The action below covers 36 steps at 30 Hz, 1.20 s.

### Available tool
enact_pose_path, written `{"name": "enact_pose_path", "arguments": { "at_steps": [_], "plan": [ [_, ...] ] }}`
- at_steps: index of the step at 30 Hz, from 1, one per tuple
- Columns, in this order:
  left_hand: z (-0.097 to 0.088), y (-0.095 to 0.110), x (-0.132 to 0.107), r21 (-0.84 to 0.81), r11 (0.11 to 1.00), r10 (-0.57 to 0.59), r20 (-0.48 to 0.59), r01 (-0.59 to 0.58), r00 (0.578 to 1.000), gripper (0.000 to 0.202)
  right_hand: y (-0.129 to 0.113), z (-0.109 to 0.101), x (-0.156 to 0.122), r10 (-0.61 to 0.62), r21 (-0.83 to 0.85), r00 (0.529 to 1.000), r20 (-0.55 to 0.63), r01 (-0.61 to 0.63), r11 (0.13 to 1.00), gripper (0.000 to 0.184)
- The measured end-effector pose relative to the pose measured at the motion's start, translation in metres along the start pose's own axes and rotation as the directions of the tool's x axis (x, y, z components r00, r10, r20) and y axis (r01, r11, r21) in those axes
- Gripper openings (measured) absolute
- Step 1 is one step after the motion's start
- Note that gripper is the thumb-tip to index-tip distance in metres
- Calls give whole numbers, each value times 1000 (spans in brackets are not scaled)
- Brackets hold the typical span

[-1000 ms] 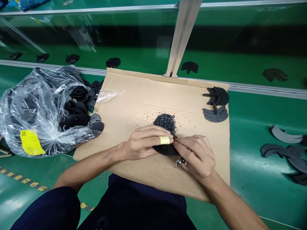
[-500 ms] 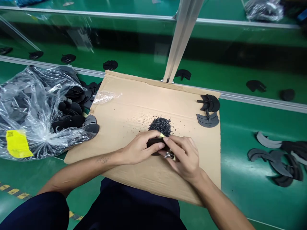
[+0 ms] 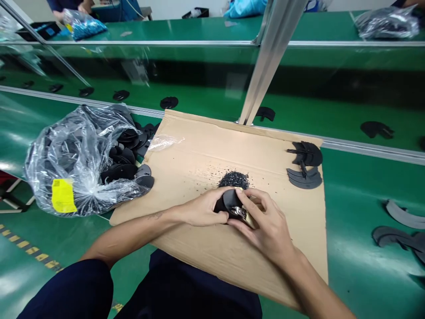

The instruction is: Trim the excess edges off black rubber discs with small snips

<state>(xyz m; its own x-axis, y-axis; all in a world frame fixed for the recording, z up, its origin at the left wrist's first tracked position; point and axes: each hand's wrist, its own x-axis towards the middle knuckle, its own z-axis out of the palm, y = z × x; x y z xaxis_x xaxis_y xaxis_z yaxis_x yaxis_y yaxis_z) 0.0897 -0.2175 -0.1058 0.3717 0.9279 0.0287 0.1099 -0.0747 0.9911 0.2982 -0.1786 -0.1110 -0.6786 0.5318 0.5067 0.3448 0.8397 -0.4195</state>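
Note:
Over the cardboard, my left hand [image 3: 207, 207] is closed around a black curved plastic part [image 3: 230, 200]. My right hand [image 3: 265, 217] is wrapped about small cutting pliers [image 3: 238, 211], their silver head against the part and their handles mostly hidden in the palm. The right index fingertip, with something pale yellow at its end, touches the part's upper edge. Just beyond both hands lies a heap of black plastic chips [image 3: 234, 179]. Two black parts, a rounded one [image 3: 308, 153] and a curved one [image 3: 304, 178], rest at the cardboard's right side.
A clear plastic bag [image 3: 79, 155] of black discs bulges at the left of the cardboard sheet [image 3: 206, 137]. Grey and black curved pieces [image 3: 405, 215] lie on the green bench to the right. A metal post [image 3: 274, 62] rises behind the sheet. Another person's hand [image 3: 86, 6] shows far back.
The view has shifted, so the bench things sit further right and lower. The black part has been tilted up, showing its broad face, with the pliers still against it.

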Motion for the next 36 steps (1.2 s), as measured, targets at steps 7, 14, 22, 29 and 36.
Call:
{"name": "enact_pose_path", "arguments": {
  "at_steps": [7,14,22,29,36],
  "plan": [
    [2,6,0,209,977,65,-90,-45,994,16,-2,-3,-2,9,6,998,-56,-9,1000,46],
    [3,8,-2,387,908,210,-79,-164,975,20,-7,-4,2,186,329,982,-33,-165,930,19],
    [3,6,-4,384,907,208,-53,-173,977,23,-14,-14,8,476,519,860,183,-496,696,26],
    [4,14,-6,269,929,287,-81,-256,955,18,-9,-17,14,723,720,630,283,-638,274,47],
    [0,6,-3,231,949,259,-179,-215,949,17,-3,-16,14,712,633,683,161,-625,457,46]
  ]
}}
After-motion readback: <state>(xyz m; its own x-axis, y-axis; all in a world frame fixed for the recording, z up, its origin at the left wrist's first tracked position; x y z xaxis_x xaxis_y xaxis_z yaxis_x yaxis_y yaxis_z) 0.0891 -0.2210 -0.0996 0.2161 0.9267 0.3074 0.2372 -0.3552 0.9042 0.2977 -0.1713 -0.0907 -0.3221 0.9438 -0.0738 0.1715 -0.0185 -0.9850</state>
